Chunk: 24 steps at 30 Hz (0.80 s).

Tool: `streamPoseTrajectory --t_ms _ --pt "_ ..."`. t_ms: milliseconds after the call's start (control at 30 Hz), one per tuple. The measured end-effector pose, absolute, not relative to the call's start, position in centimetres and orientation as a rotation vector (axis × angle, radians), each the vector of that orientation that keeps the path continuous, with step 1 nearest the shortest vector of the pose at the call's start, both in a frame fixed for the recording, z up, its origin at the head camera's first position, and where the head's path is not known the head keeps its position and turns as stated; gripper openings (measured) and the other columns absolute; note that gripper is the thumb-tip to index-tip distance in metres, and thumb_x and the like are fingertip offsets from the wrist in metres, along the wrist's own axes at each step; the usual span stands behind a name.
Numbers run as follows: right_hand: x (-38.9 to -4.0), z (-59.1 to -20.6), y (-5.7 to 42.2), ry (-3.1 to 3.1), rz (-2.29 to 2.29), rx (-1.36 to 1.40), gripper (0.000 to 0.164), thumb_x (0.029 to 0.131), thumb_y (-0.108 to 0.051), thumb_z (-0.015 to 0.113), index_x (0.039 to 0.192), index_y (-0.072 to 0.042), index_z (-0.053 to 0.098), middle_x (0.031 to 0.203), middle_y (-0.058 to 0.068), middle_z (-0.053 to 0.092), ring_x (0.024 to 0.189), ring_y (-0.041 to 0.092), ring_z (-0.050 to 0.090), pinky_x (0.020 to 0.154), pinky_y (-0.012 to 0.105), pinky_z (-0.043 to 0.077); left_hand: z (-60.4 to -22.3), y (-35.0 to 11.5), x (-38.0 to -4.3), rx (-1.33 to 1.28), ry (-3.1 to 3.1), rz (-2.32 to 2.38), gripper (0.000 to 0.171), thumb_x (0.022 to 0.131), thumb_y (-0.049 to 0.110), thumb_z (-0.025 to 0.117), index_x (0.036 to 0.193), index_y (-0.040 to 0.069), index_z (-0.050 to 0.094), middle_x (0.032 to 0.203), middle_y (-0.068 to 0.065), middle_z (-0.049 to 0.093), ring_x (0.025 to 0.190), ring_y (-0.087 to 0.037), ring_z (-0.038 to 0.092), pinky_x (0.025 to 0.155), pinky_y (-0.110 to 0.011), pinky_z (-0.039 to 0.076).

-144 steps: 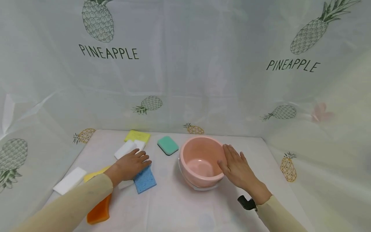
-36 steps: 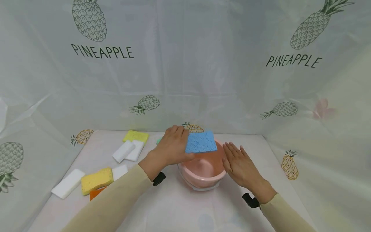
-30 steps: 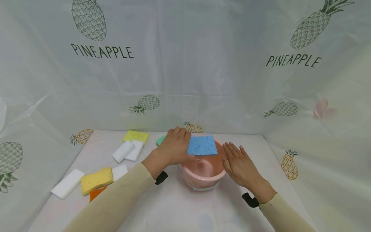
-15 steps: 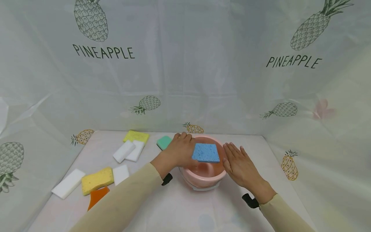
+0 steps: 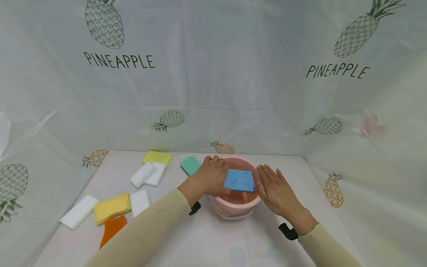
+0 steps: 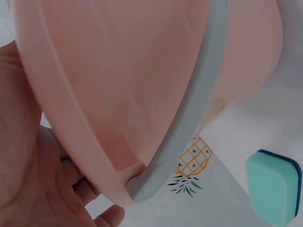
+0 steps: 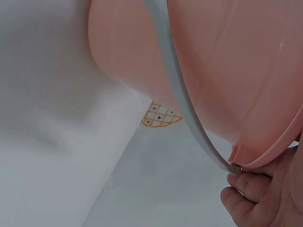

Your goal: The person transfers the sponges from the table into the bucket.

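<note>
My left hand [image 5: 215,177] grips a blue sponge [image 5: 239,180] by its left end, over the mouth of the pink bucket [image 5: 230,209]. The sponge overlaps the bucket's inside in the head view; in the left wrist view it is hidden behind the bucket wall, and the hand [image 6: 52,184] shows beside the rim. My right hand [image 5: 278,193] lies with straight fingers against the bucket's right rim. In the right wrist view its fingers [image 7: 248,189] touch the bucket near the end of the grey handle [image 7: 182,94].
A green sponge [image 5: 191,165] lies just left of the bucket. Further left are a lime sponge [image 5: 158,157], white pads [image 5: 143,174], another white pad [image 5: 79,211], a yellow sponge [image 5: 112,208] and an orange piece [image 5: 112,230]. A pineapple-print sheet [image 5: 213,74] rises behind.
Earlier my left hand was over the blue sponge on the table at left. It picked the sponge up, carried it right, and has since lowered it toward the bucket. The right hand stayed.
</note>
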State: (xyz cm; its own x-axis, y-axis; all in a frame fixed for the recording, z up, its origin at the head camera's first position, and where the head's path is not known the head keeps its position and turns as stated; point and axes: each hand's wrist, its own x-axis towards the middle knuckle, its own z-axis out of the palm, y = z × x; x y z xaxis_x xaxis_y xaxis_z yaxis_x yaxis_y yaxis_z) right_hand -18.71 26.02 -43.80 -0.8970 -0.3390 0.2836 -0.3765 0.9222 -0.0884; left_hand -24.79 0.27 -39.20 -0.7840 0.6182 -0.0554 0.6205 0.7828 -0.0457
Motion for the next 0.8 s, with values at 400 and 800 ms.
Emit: streamPoseTrajectory --t_ms 400,800 --pt "-18.8 -43.9 26.1 -2.831 0.219 0.522 0.058 0.111 -0.029 0.045 0.157 0.007 0.041 0.163 0.023 0.043 0.154 0.043 0.037 0.125 0.065 0.024 -39.6 0.5 -24.9 1.02 2.926 -0.117 0.092 0.088 0.073 0.068 0.152 0.009 0.049 0.15 -0.006 0.055 0.136 -0.026 0.046 0.12 -0.052 0.034" --pt "-18.7 -43.8 26.0 -2.855 0.248 0.507 0.06 0.112 -0.032 0.042 0.158 0.007 0.04 0.163 0.023 0.044 0.154 0.042 0.038 0.125 0.064 0.024 -40.6 -1.5 -25.1 1.123 3.058 0.108 0.045 0.107 0.037 0.055 0.143 0.01 0.059 0.143 -0.006 0.061 0.133 -0.026 0.05 0.114 -0.048 0.04"
